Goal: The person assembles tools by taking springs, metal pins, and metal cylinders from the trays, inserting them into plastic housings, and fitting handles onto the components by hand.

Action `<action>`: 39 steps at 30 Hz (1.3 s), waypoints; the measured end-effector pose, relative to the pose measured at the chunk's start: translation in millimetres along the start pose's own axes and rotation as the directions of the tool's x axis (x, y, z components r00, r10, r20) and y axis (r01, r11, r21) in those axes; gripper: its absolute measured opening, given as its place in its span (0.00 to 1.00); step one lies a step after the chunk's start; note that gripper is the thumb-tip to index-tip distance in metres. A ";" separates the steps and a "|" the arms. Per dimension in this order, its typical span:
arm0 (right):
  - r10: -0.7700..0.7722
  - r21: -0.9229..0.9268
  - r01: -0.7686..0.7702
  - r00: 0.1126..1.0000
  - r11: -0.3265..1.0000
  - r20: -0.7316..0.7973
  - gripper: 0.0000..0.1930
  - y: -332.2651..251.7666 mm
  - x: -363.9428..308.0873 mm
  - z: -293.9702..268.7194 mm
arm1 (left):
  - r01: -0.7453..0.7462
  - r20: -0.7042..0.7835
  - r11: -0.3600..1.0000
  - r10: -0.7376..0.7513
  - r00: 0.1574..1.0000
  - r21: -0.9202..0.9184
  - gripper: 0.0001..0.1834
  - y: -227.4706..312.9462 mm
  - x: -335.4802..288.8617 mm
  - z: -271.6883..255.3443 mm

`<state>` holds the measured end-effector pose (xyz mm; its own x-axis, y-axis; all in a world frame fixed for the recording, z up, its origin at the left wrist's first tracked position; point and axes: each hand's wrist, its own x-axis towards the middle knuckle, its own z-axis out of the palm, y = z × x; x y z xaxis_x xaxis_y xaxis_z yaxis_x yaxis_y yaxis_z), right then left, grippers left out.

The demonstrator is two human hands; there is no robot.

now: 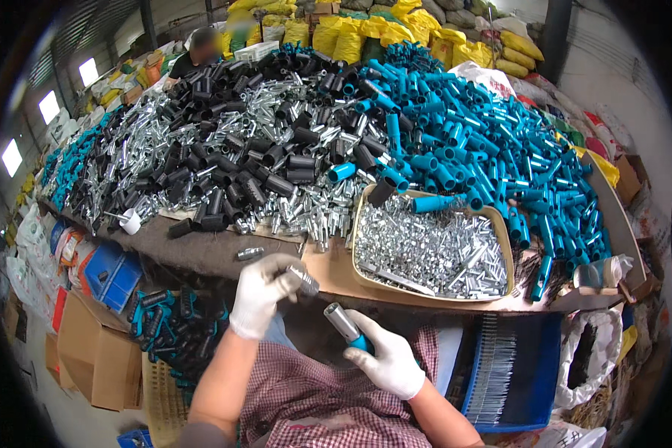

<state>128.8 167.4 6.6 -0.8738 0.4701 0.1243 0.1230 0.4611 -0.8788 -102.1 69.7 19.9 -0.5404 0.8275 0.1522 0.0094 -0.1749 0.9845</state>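
Observation:
My left hand, in a white glove, pinches a short dark ribbed cylindrical part between thumb and fingers. Lower and to the right, my gloved right hand is wrapped round a teal tube with a silver metal sleeve at its upper end. The two parts are close but apart. Just beyond my left hand, a small metal-and-dark fitting lies at the table edge. A cream tray full of small metal pins and nuts stands beyond my right hand.
Black sleeves and silver rods cover the table's middle and left; teal tubes pile at right. A white cup sits near the left edge. Below are a blue bin and cardboard box. Another person is at far left.

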 end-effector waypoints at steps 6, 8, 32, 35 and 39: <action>-0.070 -0.276 0.065 0.998 0.959 -0.008 0.32 -6.1 2.0 11.4 | 0.113 -0.140 0.982 -0.134 0.981 -0.151 0.18 -3.5 -46.5 22.5; 0.037 -0.383 -0.025 0.999 0.924 0.023 0.34 -13.5 1.0 10.9 | 0.100 -0.205 0.972 -0.145 0.968 -0.214 0.14 -2.9 -50.9 26.9; -0.217 -0.512 0.090 0.957 0.854 -0.194 0.26 -17.2 -8.4 2.7 | 0.014 -0.204 0.954 -0.078 0.976 -0.299 0.20 10.1 -59.1 52.7; -0.128 -0.423 0.075 0.987 0.903 -0.099 0.26 -20.9 -9.9 -3.0 | -0.043 -0.130 0.958 0.006 0.991 -0.283 0.20 5.9 -58.0 46.7; -0.019 0.263 -0.041 0.975 0.964 0.223 0.31 -7.2 -10.0 -15.2 | -0.168 0.029 0.971 0.176 0.984 -0.168 0.19 21.8 -45.4 40.2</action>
<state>143.8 170.8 18.6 -0.9589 0.2815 0.0354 0.0308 0.2276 -0.9733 -43.6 49.8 38.0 -0.5058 0.7990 0.3252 -0.0414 -0.3991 0.9160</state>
